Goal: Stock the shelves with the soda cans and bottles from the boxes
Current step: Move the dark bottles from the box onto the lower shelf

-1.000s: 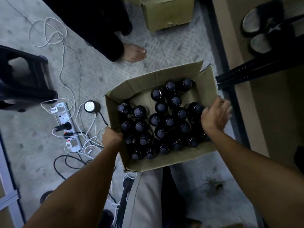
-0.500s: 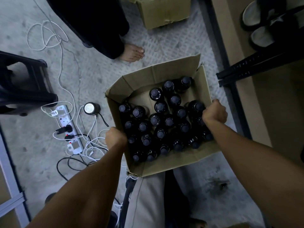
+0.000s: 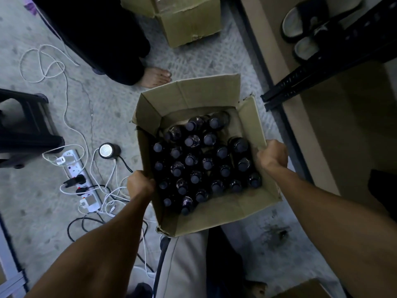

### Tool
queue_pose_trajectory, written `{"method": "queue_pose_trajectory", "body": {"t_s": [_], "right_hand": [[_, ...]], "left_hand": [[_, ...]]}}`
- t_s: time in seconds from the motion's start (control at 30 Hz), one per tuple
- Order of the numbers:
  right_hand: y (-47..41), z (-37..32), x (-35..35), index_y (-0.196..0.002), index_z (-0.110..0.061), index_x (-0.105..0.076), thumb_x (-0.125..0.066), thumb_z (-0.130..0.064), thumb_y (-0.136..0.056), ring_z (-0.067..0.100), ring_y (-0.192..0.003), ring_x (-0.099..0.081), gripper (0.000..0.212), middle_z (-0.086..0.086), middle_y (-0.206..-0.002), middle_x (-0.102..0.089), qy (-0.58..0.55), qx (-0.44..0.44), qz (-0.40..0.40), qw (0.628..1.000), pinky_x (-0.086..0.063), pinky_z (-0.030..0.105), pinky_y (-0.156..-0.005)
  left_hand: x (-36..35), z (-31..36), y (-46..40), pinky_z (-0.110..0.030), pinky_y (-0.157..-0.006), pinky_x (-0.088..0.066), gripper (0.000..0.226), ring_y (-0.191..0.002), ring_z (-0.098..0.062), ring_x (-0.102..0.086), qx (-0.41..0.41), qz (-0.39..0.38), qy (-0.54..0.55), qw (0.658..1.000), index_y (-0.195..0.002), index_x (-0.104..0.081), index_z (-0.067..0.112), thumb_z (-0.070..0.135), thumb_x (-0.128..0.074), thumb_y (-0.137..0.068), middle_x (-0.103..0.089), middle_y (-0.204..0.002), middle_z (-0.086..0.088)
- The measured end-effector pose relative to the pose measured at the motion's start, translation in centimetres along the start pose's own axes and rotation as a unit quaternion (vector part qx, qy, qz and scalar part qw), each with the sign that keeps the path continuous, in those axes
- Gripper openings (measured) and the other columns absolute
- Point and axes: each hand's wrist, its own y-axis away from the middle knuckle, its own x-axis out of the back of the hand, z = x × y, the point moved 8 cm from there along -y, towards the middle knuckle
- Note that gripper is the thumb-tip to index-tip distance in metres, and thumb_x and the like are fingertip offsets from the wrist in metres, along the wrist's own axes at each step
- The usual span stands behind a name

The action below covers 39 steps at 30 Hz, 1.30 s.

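Observation:
An open cardboard box [image 3: 217, 214] sits below me, packed with several dark bottles [image 3: 194, 160] with dark caps, standing upright. My left hand [image 3: 139, 186] grips the box's left wall, fingers curled over the rim. My right hand [image 3: 271, 157] grips the right wall the same way. The box looks tilted, its near edge toward my legs.
A power strip [image 3: 80, 179] with white and black cables lies on the floor at left, beside a small round device [image 3: 106, 150]. Another person's bare foot [image 3: 155, 76] stands behind the box. A second cardboard box [image 3: 189, 22] is farther back. Dark shelf frame [image 3: 322, 67] and sandals [image 3: 305, 24] at right.
My right hand went from open beside the box's right wall to gripping it. The box has since come closer to me and shifted, with the bottles leaning.

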Motion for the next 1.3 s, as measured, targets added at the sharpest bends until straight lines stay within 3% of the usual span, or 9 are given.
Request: {"method": "queue_pose_trajectory", "body": {"t_s": [0.13,0.3,0.43,0.53,0.67,0.87,1.03,1.17,1.3], "right_hand": [[1.4,3.4,-0.4,-0.110,0.000,-0.068,-0.058,-0.007,-0.090,0.043,-0.104,-0.061,0.023,0.026,-0.109,-0.064,-0.013,-0.032,-0.008,0.999,-0.045,0.037,-0.073],[3.0,8.0,-0.8,-0.099,-0.002,-0.068,-0.063,-0.009,-0.085,0.041,-0.093,-0.064,0.016,0.023,-0.099,-0.066,-0.058,-0.072,0.011,0.996,-0.045,0.035,-0.064],[4.4,11.9,-0.9,-0.083,-0.006,-0.066,-0.062,-0.010,-0.084,0.036,-0.081,-0.063,0.006,0.021,-0.087,-0.064,-0.106,-0.110,0.019,0.988,-0.042,0.034,-0.061],[5.8,14.9,-0.8,-0.074,-0.011,-0.060,-0.062,-0.013,-0.084,0.029,-0.073,-0.055,0.010,0.018,-0.081,-0.061,-0.123,-0.138,0.029,0.982,-0.040,0.032,-0.059],[8.0,19.6,-1.0,-0.090,-0.004,-0.071,-0.063,-0.017,-0.086,0.038,-0.085,-0.065,0.015,0.022,-0.091,-0.068,-0.137,-0.173,0.033,0.975,-0.039,0.032,-0.062],[12.0,26.3,-2.0,-0.102,0.002,-0.070,-0.064,-0.018,-0.091,0.042,-0.100,-0.063,0.023,0.026,-0.105,-0.068,-0.147,-0.229,0.033,0.962,-0.037,0.032,-0.070],[16.0,30.9,-4.0,-0.096,0.000,-0.073,-0.063,-0.025,-0.092,0.039,-0.091,-0.066,0.027,0.024,-0.097,-0.071,-0.203,-0.259,0.037,0.944,-0.046,0.033,-0.066],[19.5,34.5,-5.6,-0.098,0.001,-0.073,-0.065,-0.022,-0.090,0.038,-0.093,-0.067,0.025,0.024,-0.100,-0.071,-0.255,-0.310,0.023,0.916,-0.040,0.030,-0.066],[22.2,38.3,-7.0,-0.095,0.000,-0.074,-0.065,-0.017,-0.088,0.034,-0.085,-0.066,0.020,0.022,-0.097,-0.072,-0.288,-0.352,0.037,0.890,-0.047,0.031,-0.066]], "left_hand": [[0.3,2.2,0.2,-0.037,-0.076,-0.048,0.020,-0.095,-0.039,-0.065,-0.053,-0.007,-0.039,0.998,-0.099,-0.069,-0.001,0.005,-0.064,-0.081,-0.069,-0.096,-0.025],[0.2,5.2,0.5,-0.040,-0.083,-0.050,0.023,-0.098,-0.040,-0.065,-0.122,-0.015,-0.082,0.989,-0.103,-0.070,0.001,0.005,-0.069,-0.081,-0.070,-0.099,-0.025],[0.0,8.4,1.4,-0.039,-0.078,-0.051,0.022,-0.092,-0.038,-0.066,-0.177,-0.018,-0.122,0.976,-0.100,-0.071,0.003,0.005,-0.069,-0.079,-0.070,-0.092,-0.023],[-0.5,10.3,2.6,-0.036,-0.073,-0.051,0.021,-0.088,-0.038,-0.067,-0.210,-0.024,-0.142,0.967,-0.097,-0.072,0.005,0.005,-0.068,-0.076,-0.069,-0.088,-0.021],[-2.2,12.8,4.6,-0.037,-0.072,-0.053,0.018,-0.085,-0.037,-0.067,-0.262,-0.043,-0.179,0.947,-0.093,-0.072,0.005,0.006,-0.068,-0.076,-0.070,-0.087,-0.019],[-5.3,14.8,8.7,-0.036,-0.069,-0.053,0.014,-0.082,-0.037,-0.066,-0.328,-0.056,-0.250,0.909,-0.086,-0.071,0.005,0.010,-0.066,-0.074,-0.068,-0.081,-0.017],[-7.6,16.6,12.1,-0.035,-0.066,-0.050,0.012,-0.079,-0.037,-0.065,-0.377,-0.062,-0.301,0.874,-0.084,-0.070,0.003,0.006,-0.060,-0.079,-0.066,-0.080,-0.018],[-9.8,18.5,15.5,-0.037,-0.068,-0.049,0.011,-0.079,-0.036,-0.062,-0.405,-0.066,-0.331,0.850,-0.079,-0.065,0.003,0.003,-0.054,-0.081,-0.062,-0.079,-0.018],[-13.0,19.8,19.2,-0.034,-0.066,-0.044,0.011,-0.081,-0.036,-0.063,-0.435,-0.076,-0.360,0.822,-0.082,-0.065,0.003,0.005,-0.054,-0.082,-0.063,-0.080,-0.018]]}}
